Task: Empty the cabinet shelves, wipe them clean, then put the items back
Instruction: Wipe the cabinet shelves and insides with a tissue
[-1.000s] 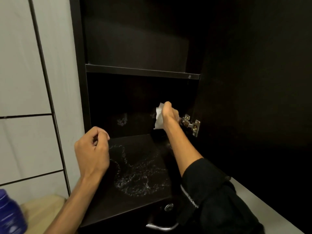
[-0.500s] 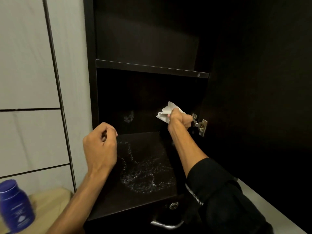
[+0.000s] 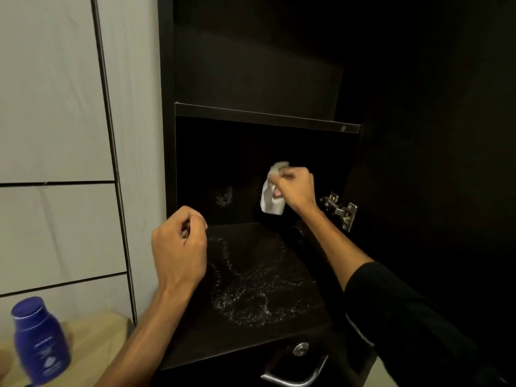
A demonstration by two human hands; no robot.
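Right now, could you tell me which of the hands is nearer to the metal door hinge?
Right. The right hand grips a white cloth just left of the hinge; the left hand hangs farther left.

Lower shelf (image 3: 251, 275) lies open in front; hinge (image 3: 339, 209) juts at its right.
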